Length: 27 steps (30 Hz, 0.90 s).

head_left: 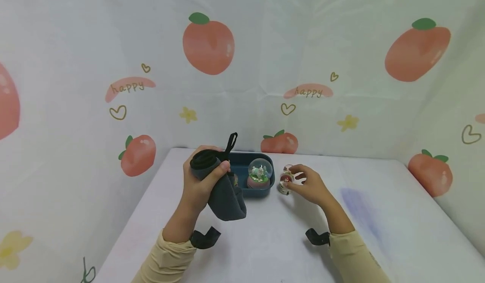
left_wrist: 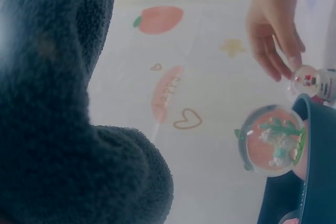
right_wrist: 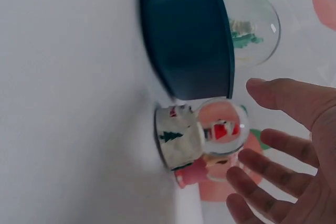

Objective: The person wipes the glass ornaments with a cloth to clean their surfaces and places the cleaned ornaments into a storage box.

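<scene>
My left hand [head_left: 195,186] grips a bunched dark grey-blue towel [head_left: 227,201] with a black hanging loop [head_left: 232,140]; its fluffy surface fills the left of the left wrist view. Right of the tray, my right hand [head_left: 308,185] reaches with spread, slightly bent fingers toward a small snow globe [right_wrist: 181,137]. That globe has a white base with a green tree and a red-and-white figure inside. Another small figure with a pink base [right_wrist: 191,173] stands just behind it. No object lies in the right hand's grasp.
A dark blue tray [head_left: 257,193] stands at the back of the white table [head_left: 273,241]. In it sits a larger snow globe [head_left: 259,173] with a pink base; another item is mostly hidden behind the towel. A fruit-printed cloth backdrop [head_left: 250,106] rises behind the table.
</scene>
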Motion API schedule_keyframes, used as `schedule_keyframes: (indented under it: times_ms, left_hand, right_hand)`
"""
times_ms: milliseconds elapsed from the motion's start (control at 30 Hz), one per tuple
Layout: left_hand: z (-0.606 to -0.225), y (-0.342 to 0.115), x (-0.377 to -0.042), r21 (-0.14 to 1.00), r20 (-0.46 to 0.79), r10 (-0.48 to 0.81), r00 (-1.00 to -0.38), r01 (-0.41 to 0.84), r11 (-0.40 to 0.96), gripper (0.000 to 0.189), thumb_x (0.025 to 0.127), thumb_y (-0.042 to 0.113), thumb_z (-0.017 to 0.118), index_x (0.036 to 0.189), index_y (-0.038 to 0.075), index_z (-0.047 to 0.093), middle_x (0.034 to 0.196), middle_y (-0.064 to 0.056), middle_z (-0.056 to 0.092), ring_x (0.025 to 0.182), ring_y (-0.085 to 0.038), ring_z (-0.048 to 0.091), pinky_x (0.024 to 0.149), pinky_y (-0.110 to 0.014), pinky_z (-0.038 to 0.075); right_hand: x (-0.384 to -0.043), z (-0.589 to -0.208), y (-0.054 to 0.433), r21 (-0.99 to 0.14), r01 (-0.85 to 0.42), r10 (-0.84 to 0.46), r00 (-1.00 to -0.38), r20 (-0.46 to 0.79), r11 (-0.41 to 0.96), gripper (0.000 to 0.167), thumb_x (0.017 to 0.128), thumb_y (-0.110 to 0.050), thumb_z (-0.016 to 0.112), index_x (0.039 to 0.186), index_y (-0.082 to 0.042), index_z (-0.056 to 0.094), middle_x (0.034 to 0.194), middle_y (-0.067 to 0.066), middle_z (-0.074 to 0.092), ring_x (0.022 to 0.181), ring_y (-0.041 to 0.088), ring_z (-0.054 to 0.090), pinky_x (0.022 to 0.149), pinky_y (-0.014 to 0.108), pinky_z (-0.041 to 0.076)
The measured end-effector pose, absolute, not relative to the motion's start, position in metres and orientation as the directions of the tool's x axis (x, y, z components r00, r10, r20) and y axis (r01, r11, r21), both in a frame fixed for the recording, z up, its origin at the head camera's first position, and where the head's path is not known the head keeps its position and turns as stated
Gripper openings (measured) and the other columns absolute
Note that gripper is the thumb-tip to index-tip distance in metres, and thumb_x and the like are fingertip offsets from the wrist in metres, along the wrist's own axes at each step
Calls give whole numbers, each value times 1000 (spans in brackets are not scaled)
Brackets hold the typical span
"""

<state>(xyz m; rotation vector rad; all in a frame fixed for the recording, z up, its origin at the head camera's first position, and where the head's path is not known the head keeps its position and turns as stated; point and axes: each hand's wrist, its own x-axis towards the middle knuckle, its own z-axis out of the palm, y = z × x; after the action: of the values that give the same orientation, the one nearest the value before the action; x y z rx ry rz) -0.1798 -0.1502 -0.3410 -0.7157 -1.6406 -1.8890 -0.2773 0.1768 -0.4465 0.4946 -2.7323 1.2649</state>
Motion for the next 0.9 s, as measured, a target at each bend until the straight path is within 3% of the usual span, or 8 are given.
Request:
schedule_keyframes:
  times_ms: [533,900]
  left_hand:
    - [-342,-150,-181,735,668,-25,-744,664,-134,30,91,4,75,114,-9,62,81,-2,72,70,-18,73,66,-41,65]
    - [-343,-150,-179,743,658,-27,-752,656,-134,29,91,1,74,115,-10,62,82,-2,72,69,-18,73,66,-42,65]
  right_hand:
    - [-283,-463,178,-764,-205,-194,-975,106,611,49,86,-21,88,125,0,66,116,21,73,93,28,75,83,37,60]
    - [-286,-469,175,-765,-129,-183,-983,14,631,47,84,-21,88,120,2,67,110,16,73,96,24,71,77,30,55]
